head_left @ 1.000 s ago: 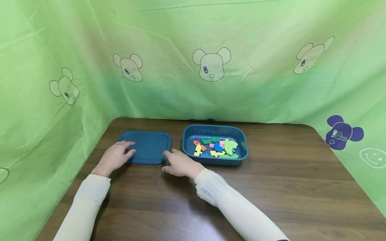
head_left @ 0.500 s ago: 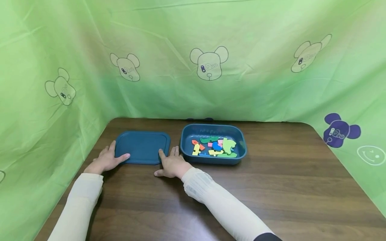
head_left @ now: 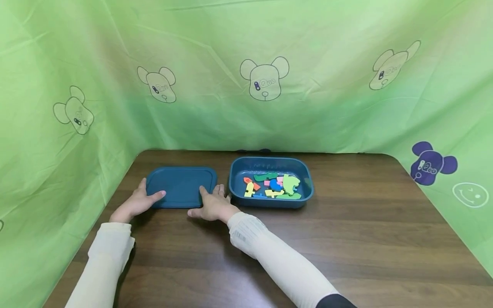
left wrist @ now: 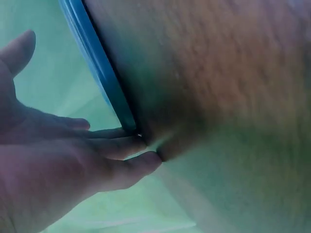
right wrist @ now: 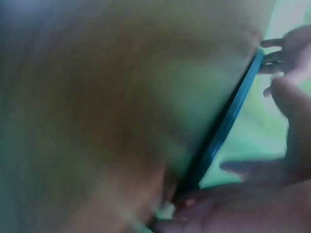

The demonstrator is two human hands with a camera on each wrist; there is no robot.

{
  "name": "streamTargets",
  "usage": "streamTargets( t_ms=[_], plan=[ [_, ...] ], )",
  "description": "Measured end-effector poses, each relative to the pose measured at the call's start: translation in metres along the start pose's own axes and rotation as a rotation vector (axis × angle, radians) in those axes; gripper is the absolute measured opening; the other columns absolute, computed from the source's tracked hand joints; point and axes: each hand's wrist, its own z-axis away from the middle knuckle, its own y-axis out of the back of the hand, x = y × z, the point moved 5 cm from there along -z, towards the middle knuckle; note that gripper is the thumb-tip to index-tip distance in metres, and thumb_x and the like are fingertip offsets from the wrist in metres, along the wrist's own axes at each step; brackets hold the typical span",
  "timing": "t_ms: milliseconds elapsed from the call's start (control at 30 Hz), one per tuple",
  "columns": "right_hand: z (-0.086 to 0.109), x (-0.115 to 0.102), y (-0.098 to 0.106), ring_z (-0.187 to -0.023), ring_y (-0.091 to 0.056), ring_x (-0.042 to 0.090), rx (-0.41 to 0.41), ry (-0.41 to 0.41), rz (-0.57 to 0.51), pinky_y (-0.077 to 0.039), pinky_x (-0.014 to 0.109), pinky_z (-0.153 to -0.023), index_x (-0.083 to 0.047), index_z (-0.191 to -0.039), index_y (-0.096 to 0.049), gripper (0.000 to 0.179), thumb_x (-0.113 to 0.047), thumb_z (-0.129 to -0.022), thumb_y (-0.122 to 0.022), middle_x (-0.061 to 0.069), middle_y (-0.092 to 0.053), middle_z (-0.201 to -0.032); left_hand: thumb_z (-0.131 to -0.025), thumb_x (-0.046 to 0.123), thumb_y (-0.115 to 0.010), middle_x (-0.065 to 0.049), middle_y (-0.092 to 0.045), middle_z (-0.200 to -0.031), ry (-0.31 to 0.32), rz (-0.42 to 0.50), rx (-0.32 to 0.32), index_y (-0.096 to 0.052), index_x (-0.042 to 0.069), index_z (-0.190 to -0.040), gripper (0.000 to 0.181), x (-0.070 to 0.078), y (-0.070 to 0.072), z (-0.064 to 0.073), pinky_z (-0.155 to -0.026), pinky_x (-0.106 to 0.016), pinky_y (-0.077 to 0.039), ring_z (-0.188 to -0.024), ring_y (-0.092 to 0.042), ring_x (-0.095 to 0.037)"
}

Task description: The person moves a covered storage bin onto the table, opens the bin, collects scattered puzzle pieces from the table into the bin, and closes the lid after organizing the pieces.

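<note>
A flat dark blue lid (head_left: 179, 182) with rounded corners lies on the table. At its left edge is my left hand (head_left: 136, 200); in the left wrist view the fingertips (left wrist: 129, 145) touch the lid's rim and the thumb stands apart above it. My right hand (head_left: 213, 206) is spread at the lid's right front corner, between lid and box. The right wrist view is blurred, but the right fingers (right wrist: 194, 206) lie at the near end of the lid edge (right wrist: 221, 128). Just right stands a blue box (head_left: 271, 202) with colourful flat shaped pieces (head_left: 275, 185) inside.
The brown wooden tabletop (head_left: 346, 222) stretches to the right and front of the box. A green printed cloth (head_left: 208, 102) hangs behind the table and along both sides, close to its edges.
My left hand has gone from over the lid to its left edge, fingers straightening. My right hand has shifted slightly left to the right corner, fingers spreading. The lid looks nearly unmoved.
</note>
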Motion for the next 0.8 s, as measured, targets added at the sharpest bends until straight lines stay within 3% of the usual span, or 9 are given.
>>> streamTargets(
  t_ms=[133, 200, 367, 467, 600, 800],
  plan=[
    [-0.001, -0.001, 0.009, -0.150, -0.012, 0.046, 0.095, 0.013, -0.176, -0.020, 0.063, -0.114, -0.012, -0.160, -0.030, 0.088, -0.050, -0.092, -0.071, 0.030, -0.021, -0.160, -0.102, 0.051, -0.054, -0.036, 0.011, -0.160, 0.008, 0.045, 0.027, 0.020, -0.005, -0.154, 0.106, -0.004, 0.006, 0.005, -0.112, -0.068, -0.013, -0.145, 0.001, -0.056],
    [-0.001, -0.002, 0.011, -0.149, -0.018, 0.045, 0.115, 0.018, -0.220, -0.025, 0.060, -0.114, -0.012, -0.160, -0.030, 0.088, -0.044, -0.091, -0.074, 0.031, -0.020, -0.160, -0.102, 0.052, -0.055, -0.036, 0.005, -0.160, 0.009, 0.035, 0.050, 0.014, -0.005, -0.156, 0.104, -0.005, 0.008, 0.008, -0.112, -0.068, -0.016, -0.145, -0.004, -0.056],
    [0.000, -0.005, 0.018, -0.143, -0.033, 0.043, 0.160, 0.044, -0.231, -0.033, 0.046, -0.113, -0.006, -0.158, -0.033, 0.087, -0.030, -0.089, -0.080, 0.031, -0.017, -0.161, -0.103, 0.046, -0.055, -0.038, -0.022, -0.156, -0.031, -0.019, 0.133, -0.018, -0.011, -0.156, 0.086, -0.003, 0.016, 0.016, -0.109, -0.066, -0.026, -0.141, -0.022, -0.056],
    [0.000, -0.005, 0.023, -0.141, -0.037, 0.043, 0.203, 0.055, -0.210, -0.034, 0.044, -0.113, -0.002, -0.156, -0.037, 0.082, -0.027, -0.090, -0.079, 0.030, -0.021, -0.161, -0.103, 0.042, -0.055, -0.038, -0.031, -0.152, -0.062, -0.039, 0.178, -0.031, -0.011, -0.152, 0.076, -0.003, 0.020, 0.019, -0.106, -0.064, -0.032, -0.138, -0.030, -0.056],
    [0.002, -0.006, 0.029, -0.142, -0.037, 0.041, 0.246, 0.070, -0.211, -0.033, 0.044, -0.114, -0.004, -0.155, -0.040, 0.075, -0.027, -0.093, -0.076, 0.027, -0.024, -0.161, -0.103, 0.041, -0.057, -0.036, -0.033, -0.152, -0.102, -0.024, 0.208, -0.034, -0.009, -0.152, 0.074, -0.006, 0.025, 0.021, -0.107, -0.063, -0.031, -0.139, -0.030, -0.054],
    [0.006, -0.010, 0.037, -0.142, -0.038, 0.038, 0.301, 0.099, -0.224, -0.034, 0.043, -0.113, -0.008, -0.154, -0.044, 0.071, -0.030, -0.094, -0.075, 0.023, -0.026, -0.161, -0.099, 0.044, -0.064, -0.033, -0.028, -0.157, -0.144, 0.013, 0.179, -0.026, -0.001, -0.158, 0.083, -0.005, 0.034, 0.028, -0.107, -0.067, -0.028, -0.142, -0.023, -0.055]
  ],
)
